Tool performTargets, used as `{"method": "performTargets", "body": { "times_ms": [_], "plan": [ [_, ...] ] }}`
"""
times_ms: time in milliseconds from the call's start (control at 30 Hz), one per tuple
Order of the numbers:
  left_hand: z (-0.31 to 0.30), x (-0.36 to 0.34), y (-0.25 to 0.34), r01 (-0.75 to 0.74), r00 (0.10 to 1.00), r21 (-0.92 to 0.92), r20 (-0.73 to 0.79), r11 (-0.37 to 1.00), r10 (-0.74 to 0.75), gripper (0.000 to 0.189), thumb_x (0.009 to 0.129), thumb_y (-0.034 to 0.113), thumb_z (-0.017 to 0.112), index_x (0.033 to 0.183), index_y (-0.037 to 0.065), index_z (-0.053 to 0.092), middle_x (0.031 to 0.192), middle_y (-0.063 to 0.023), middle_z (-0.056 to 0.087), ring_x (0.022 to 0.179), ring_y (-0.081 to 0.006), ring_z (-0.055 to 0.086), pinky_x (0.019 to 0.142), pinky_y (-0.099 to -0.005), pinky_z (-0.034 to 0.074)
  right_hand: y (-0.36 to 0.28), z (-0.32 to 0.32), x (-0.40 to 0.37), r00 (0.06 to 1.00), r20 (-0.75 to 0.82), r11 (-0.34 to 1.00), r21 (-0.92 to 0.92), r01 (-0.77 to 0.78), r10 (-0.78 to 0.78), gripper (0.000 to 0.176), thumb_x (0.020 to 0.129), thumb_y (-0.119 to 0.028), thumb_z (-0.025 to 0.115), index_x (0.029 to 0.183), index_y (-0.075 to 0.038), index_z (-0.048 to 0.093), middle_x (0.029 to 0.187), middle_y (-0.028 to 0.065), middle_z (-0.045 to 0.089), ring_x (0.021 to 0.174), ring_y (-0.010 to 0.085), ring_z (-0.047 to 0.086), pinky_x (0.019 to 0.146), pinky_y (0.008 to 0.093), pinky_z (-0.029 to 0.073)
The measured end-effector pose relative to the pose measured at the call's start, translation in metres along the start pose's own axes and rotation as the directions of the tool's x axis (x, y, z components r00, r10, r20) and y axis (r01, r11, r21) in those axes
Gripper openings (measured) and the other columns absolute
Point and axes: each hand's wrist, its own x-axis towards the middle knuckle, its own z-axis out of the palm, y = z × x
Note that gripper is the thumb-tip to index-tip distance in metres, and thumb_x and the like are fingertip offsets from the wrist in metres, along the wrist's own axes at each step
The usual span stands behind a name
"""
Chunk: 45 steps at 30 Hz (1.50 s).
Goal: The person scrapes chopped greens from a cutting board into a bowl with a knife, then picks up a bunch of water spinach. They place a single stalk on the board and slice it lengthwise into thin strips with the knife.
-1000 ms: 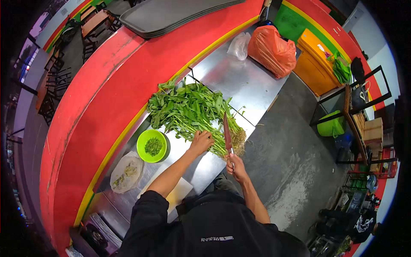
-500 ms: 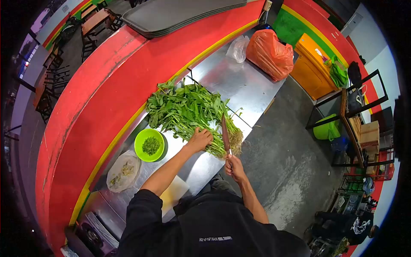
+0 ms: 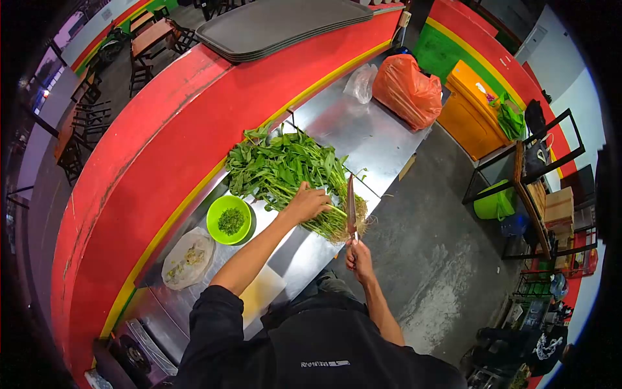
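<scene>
A heap of leafy greens [image 3: 272,162] with long stems and pale roots lies on the steel counter [image 3: 363,139]. My left hand [image 3: 308,205] is closed around some stems near the root end, and a pale stalk pokes out past its fingers. In my right hand [image 3: 359,260], the fingers wrap the handle of a knife [image 3: 351,206]. Its long brownish blade points away from me and overlaps the roots in this view. Left of the heap, a lime-green bowl [image 3: 212,228] holds chopped greens.
A clear plastic bag [image 3: 188,259] with scraps and a pale cutting board [image 3: 264,293] lie nearer me. At the counter's far end sits a red plastic bag [image 3: 408,91]. Dark trays [image 3: 278,29] rest on the red wall [image 3: 168,123] along the left. An orange cooler box [image 3: 476,110] stands beyond.
My left hand has shifted a little right over the stems, with a stalk now showing past its fingers. The knife in my right hand has moved slightly right, its blade over the roots.
</scene>
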Motion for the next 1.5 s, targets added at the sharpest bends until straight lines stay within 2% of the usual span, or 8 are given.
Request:
{"method": "performTargets", "body": {
  "times_ms": [267,400,733,1000,1067,1233,1333,1500],
  "plan": [
    [-0.008,0.001,0.014,0.059,0.983,0.087,-0.176,0.994,-0.043,0.016,0.092,0.027,0.065,0.100,0.013,0.064,0.089,-0.0037,0.062,0.087,-0.0225,0.063,0.086,-0.0425,0.037,0.031,-0.002,-0.004,0.991,-0.104,0.989,-0.131,0.072,-0.086,0.030,0.105,-0.035,0.046,0.106,-0.006,0.054,0.061,-0.0024,0.040,0.043,0.0072,0.035,0.039,0.0236,0.029],
    [-0.020,0.006,0.019,0.056,0.949,0.014,-0.311,0.998,-0.049,0.016,0.093,0.026,0.063,0.103,0.013,0.063,0.093,-0.0042,0.064,0.085,-0.0243,0.063,0.083,-0.0422,0.039,0.033,0.006,-0.012,0.962,-0.105,0.963,-0.131,0.237,-0.251,0.026,0.105,-0.028,0.047,0.104,-0.003,0.055,0.058,-0.0024,0.039,0.043,0.0061,0.037,0.039,0.0227,0.031],
    [-0.068,0.025,0.017,0.036,0.903,-0.079,-0.425,0.996,-0.066,0.019,0.090,0.021,0.067,0.107,0.012,0.067,0.088,-0.0073,0.066,0.075,-0.0289,0.062,0.071,-0.0405,0.042,0.036,0.020,-0.023,0.928,-0.095,0.925,-0.168,0.341,-0.360,0.020,0.104,-0.020,0.049,0.101,-0.001,0.056,0.057,-0.0018,0.042,0.042,0.0059,0.038,0.038,0.0222,0.030],
    [-0.053,0.018,0.021,0.069,0.930,-0.137,-0.350,0.988,-0.113,0.021,0.090,0.026,0.068,0.104,0.010,0.067,0.099,-0.0053,0.071,0.084,-0.0264,0.065,0.079,-0.0392,0.040,0.057,0.020,-0.029,0.971,0.004,0.937,-0.261,0.232,-0.239,0.025,0.105,-0.024,0.048,0.104,-0.001,0.057,0.057,-0.0017,0.042,0.041,0.0049,0.035,0.037,0.0228,0.028],
    [-0.048,0.016,0.023,0.098,0.962,-0.138,-0.240,0.986,-0.129,0.021,0.091,0.027,0.068,0.103,0.010,0.066,0.098,-0.0049,0.071,0.085,-0.0261,0.065,0.082,-0.0384,0.040,0.066,0.021,-0.027,0.987,-0.043,0.986,-0.080,0.149,-0.153,0.028,0.105,-0.028,0.046,0.106,-0.002,0.056,0.057,-0.0019,0.041,0.040,0.0056,0.034,0.036,0.0229,0.027],
    [-0.040,0.007,0.031,0.059,0.966,-0.076,-0.248,0.995,-0.076,0.020,0.090,0.027,0.068,0.104,0.012,0.066,0.098,-0.0035,0.070,0.090,-0.0239,0.065,0.083,-0.0376,0.040,0.067,0.019,-0.028,0.996,-0.083,0.998,0.044,0.040,-0.037,0.035,0.105,-0.039,0.043,0.105,-0.006,0.054,0.056,-0.0025,0.036,0.039,0.0075,0.032,0.037,0.0248,0.027],
    [-0.048,0.005,0.037,-0.024,0.939,-0.091,-0.344,0.996,-0.008,0.019,0.093,0.023,0.065,0.108,0.013,0.067,0.096,-0.0025,0.070,0.083,-0.0229,0.064,0.081,-0.0386,0.040,0.071,0.015,-0.029,0.991,-0.113,0.972,0.230,-0.045,0.073,0.034,0.105,-0.039,0.043,0.103,-0.007,0.054,0.056,-0.0022,0.036,0.039,0.0078,0.031,0.037,0.0245,0.025],
    [-0.084,-0.003,0.040,-0.070,0.895,-0.075,-0.445,0.995,0.030,0.023,0.089,0.009,0.064,0.112,0.012,0.066,0.093,-0.0022,0.070,0.085,-0.0219,0.064,0.081,-0.0368,0.039,0.079,0.007,-0.030,0.990,-0.100,0.963,0.258,-0.072,0.101,0.033,0.104,-0.039,0.045,0.104,-0.007,0.054,0.057,-0.0021,0.038,0.040,0.0082,0.033,0.037,0.0255,0.024]
  ]
}}
